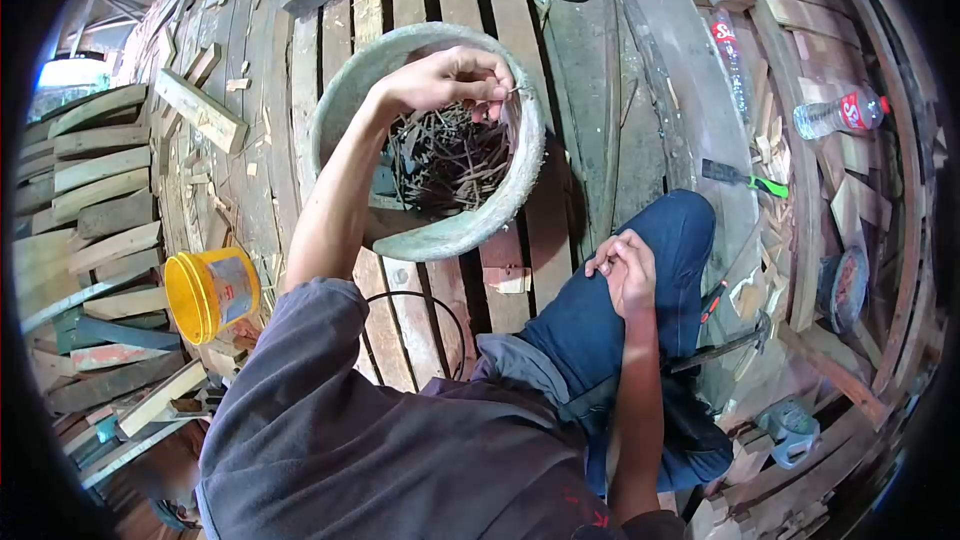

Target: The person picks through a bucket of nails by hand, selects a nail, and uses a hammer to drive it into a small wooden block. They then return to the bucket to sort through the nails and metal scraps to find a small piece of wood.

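Note:
My left hand (450, 80) is over a round, grey-crusted tub (525, 180), its thumb and fingers pinched near the far right of the rim. A thin nail-like piece (517, 90) shows at the fingertips, too small to make out fully. Inside the tub lies a tangled heap of dark, rusty nails (450, 160), partly covered by my hand and wrist. My right hand (626, 268) rests by my bent knee in blue jeans, fingers loosely curled and slightly apart, with nothing seen in it.
The tub stands on wooden slats (400, 310). At left are a yellow bucket (195, 295) and stacked wood offcuts (115, 180). On the right lie a green-handled scraper (740, 177), plastic bottles (840, 115), a hammer (725, 348) and a small bowl (845, 290).

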`<state>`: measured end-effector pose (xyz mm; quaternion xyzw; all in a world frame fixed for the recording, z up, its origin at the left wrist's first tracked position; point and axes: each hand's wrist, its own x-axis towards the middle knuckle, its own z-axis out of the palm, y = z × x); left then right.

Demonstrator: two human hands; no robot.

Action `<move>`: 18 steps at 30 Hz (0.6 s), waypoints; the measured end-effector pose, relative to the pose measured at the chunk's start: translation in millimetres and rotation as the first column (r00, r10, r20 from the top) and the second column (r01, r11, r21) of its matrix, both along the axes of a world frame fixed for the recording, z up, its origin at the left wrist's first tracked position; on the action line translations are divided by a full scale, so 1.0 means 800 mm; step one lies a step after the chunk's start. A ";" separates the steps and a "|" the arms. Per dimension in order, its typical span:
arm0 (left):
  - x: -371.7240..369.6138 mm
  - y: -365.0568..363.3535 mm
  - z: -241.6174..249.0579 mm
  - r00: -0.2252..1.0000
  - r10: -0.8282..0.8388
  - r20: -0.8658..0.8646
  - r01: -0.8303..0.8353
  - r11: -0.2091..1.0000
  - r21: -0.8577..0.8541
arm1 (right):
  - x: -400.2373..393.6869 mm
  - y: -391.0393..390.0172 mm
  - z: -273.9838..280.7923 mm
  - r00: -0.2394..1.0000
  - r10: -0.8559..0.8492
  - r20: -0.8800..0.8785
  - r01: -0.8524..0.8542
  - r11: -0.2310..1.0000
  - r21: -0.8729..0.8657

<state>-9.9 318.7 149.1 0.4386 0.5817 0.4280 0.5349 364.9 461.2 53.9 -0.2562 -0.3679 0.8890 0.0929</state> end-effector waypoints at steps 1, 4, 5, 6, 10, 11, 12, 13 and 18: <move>0.002 -0.001 0.003 1.000 0.007 0.008 -0.007 1.000 0.015 | 0.000 0.000 0.000 1.000 -0.001 0.003 0.001 1.000 0.002; 0.002 -0.002 0.007 0.999 0.002 0.039 -0.002 1.000 0.010 | 0.000 0.000 0.000 1.000 -0.002 0.013 0.002 1.000 -0.003; 0.002 -0.001 0.006 0.999 -0.002 0.050 0.001 1.000 0.013 | 0.000 0.000 0.000 1.000 -0.003 0.015 0.003 1.000 -0.010; 0.004 -0.001 0.004 0.998 0.036 0.054 -0.037 0.999 0.015 | 0.000 0.000 0.001 1.000 -0.002 0.016 0.002 1.000 -0.017; -0.002 -0.001 0.001 0.995 0.021 0.099 -0.024 0.999 0.033 | 0.001 0.000 0.002 1.000 -0.012 0.010 0.012 0.999 -0.033; -0.002 -0.001 0.000 0.995 0.026 0.099 -0.030 0.999 0.043 | 0.001 0.001 0.001 1.000 -0.012 0.011 0.012 0.999 -0.033; -0.001 0.000 0.001 0.994 0.030 0.100 -0.036 0.998 0.052 | 0.001 0.000 0.001 1.000 -0.013 0.013 0.013 0.999 -0.034; 0.001 0.001 0.001 0.994 0.035 0.102 -0.041 0.997 0.062 | 0.001 0.000 0.000 1.000 -0.014 0.010 0.014 0.999 -0.033; -0.004 -0.003 0.000 0.997 0.044 0.057 -0.044 0.999 0.004 | 0.002 0.002 -0.002 1.000 -0.001 0.004 0.001 1.000 -0.022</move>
